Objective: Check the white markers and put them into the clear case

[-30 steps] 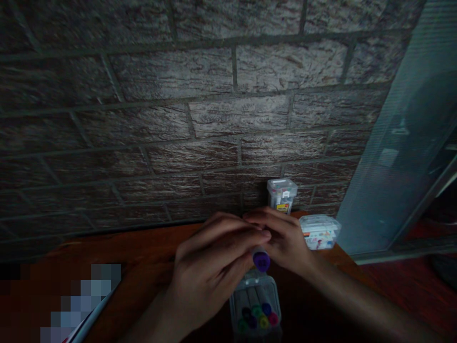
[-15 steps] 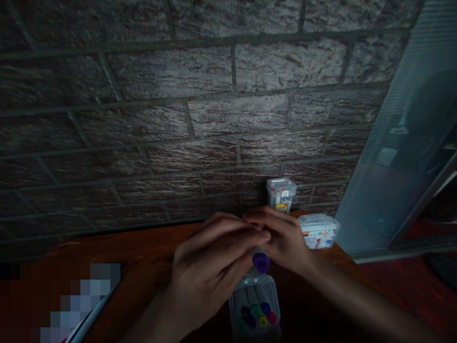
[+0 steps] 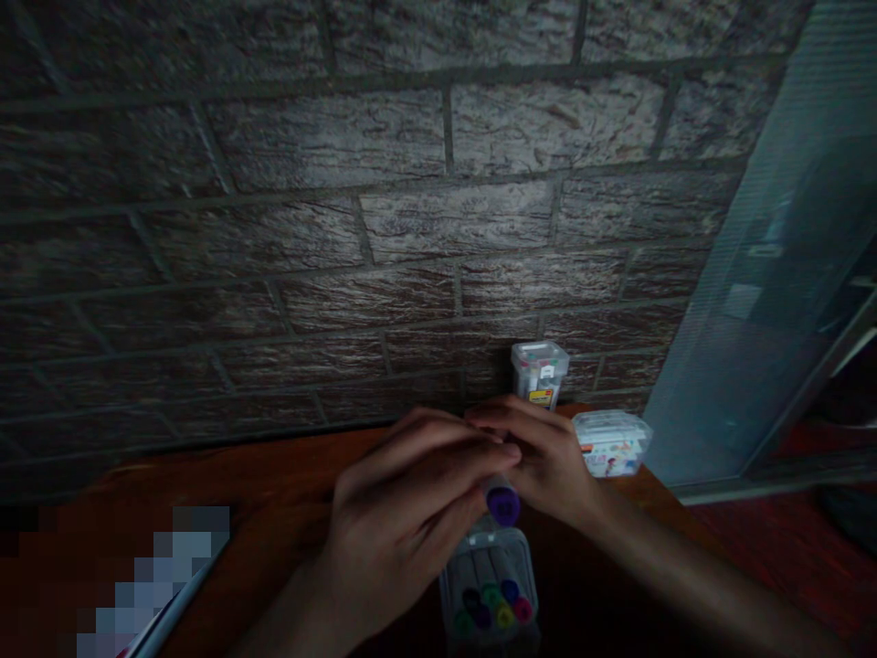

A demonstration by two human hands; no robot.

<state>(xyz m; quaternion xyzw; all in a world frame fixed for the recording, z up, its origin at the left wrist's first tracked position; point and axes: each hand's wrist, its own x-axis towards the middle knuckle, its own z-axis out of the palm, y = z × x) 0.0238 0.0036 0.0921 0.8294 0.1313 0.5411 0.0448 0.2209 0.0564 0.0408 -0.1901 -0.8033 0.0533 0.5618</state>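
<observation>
A purple-ended marker [image 3: 503, 505] pokes out below my fingers, its purple end facing me. My left hand [image 3: 411, 503] is closed round it from the left, fingers reaching over its barrel. My right hand [image 3: 548, 457] meets it from the right, fingers bent in and touching the left fingertips; whatever those fingers pinch is hidden behind the left hand. Just beneath stands an open clear plastic case [image 3: 533, 567] holding several markers [image 3: 505, 614] with green, black, blue, yellow and pink ends.
Against the brick wall [image 3: 411, 219] a lidded clear box of markers [image 3: 540, 370] stands upright. To its right sits a second clear plastic box [image 3: 613, 445] with a printed label. The wooden table [image 3: 274, 484] ends near a glass panel [image 3: 726, 274]. A pixelated patch covers the lower left.
Hardly anything differs. The marker's purple end has shifted very slightly right and down, while both hands stay nearly in place.
</observation>
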